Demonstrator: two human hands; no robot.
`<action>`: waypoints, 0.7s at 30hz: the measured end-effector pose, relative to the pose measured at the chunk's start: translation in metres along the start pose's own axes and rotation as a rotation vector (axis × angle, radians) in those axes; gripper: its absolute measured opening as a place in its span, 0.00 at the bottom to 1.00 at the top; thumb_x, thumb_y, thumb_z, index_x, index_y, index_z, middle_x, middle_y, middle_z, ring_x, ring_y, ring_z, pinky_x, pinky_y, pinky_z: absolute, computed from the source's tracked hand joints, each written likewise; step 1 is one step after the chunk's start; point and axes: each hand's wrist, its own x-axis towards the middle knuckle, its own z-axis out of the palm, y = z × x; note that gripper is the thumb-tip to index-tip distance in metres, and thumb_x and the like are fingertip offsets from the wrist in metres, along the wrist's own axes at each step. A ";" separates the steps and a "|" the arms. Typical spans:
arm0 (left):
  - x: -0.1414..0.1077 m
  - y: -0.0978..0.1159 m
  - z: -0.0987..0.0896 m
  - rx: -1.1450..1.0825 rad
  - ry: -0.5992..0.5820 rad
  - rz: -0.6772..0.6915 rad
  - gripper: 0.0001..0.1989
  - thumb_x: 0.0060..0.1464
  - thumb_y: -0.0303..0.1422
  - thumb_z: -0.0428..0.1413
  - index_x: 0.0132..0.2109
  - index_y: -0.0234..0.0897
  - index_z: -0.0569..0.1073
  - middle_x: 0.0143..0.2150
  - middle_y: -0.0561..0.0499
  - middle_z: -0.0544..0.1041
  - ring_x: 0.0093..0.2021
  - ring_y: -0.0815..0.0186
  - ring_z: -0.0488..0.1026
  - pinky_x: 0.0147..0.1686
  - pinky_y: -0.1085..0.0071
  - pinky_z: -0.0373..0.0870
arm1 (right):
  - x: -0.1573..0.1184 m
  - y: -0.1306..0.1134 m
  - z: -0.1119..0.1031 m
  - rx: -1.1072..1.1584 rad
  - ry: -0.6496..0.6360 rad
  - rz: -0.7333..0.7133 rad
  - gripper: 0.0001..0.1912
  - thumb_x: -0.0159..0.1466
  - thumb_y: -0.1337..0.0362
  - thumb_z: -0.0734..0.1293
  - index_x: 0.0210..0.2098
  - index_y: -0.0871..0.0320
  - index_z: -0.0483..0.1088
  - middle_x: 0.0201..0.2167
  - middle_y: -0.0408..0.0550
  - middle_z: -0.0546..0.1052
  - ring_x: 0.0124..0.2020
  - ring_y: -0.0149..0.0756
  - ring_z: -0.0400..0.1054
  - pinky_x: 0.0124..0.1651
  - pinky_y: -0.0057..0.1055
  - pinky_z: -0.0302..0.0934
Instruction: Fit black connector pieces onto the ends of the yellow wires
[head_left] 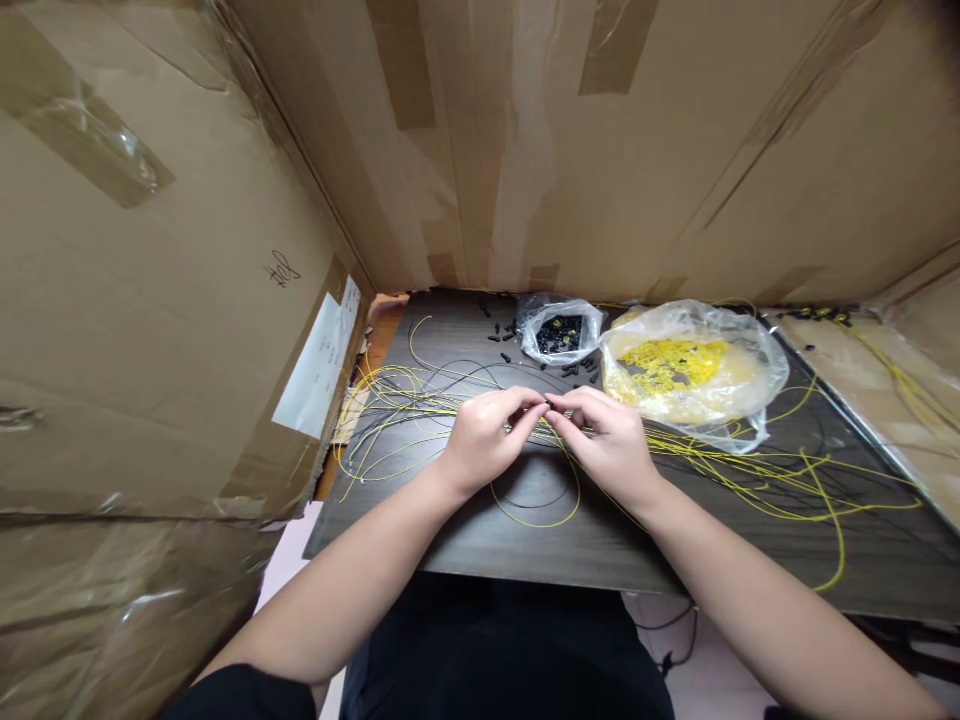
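My left hand [487,440] and my right hand [607,440] meet fingertip to fingertip over the middle of a dark table [465,540]. Both pinch a thin yellow wire [540,520] that loops down in a ring below my hands. What sits between the fingertips is too small to make out. Loose yellow and black wires [390,410] lie spread to the left and more yellow wires [787,480] to the right.
A clear bag of small black parts [559,335] sits at the back, with loose black parts [499,335] beside it. A larger clear bag of yellow parts [690,370] lies to its right. Cardboard boxes [150,300] wall in the left and back.
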 end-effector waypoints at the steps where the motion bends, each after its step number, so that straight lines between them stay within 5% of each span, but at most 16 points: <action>1: 0.000 0.000 0.000 0.014 0.007 0.011 0.04 0.62 0.31 0.57 0.42 0.37 0.76 0.35 0.51 0.82 0.33 0.68 0.79 0.36 0.72 0.74 | 0.000 0.000 0.000 0.005 0.000 0.007 0.08 0.67 0.66 0.68 0.44 0.59 0.76 0.31 0.46 0.74 0.26 0.29 0.64 0.32 0.30 0.63; 10: -0.001 0.002 -0.001 0.062 0.047 0.082 0.02 0.60 0.28 0.57 0.40 0.36 0.74 0.31 0.52 0.80 0.30 0.68 0.76 0.34 0.71 0.72 | -0.003 0.000 0.001 0.093 -0.023 0.187 0.08 0.67 0.62 0.68 0.42 0.58 0.75 0.31 0.46 0.76 0.24 0.28 0.64 0.29 0.29 0.63; 14: -0.001 0.004 -0.001 0.038 0.064 0.056 0.02 0.59 0.28 0.56 0.38 0.36 0.74 0.28 0.53 0.78 0.26 0.70 0.73 0.31 0.73 0.70 | -0.006 0.003 0.002 0.258 -0.003 0.263 0.12 0.69 0.61 0.65 0.50 0.57 0.70 0.32 0.46 0.77 0.26 0.31 0.69 0.28 0.28 0.64; 21: 0.001 0.010 -0.002 -0.124 0.068 -0.077 0.02 0.59 0.28 0.57 0.37 0.36 0.74 0.26 0.55 0.76 0.25 0.73 0.72 0.28 0.76 0.69 | -0.001 -0.006 -0.006 0.023 0.028 0.033 0.09 0.68 0.68 0.62 0.41 0.56 0.75 0.33 0.48 0.75 0.31 0.33 0.70 0.34 0.32 0.65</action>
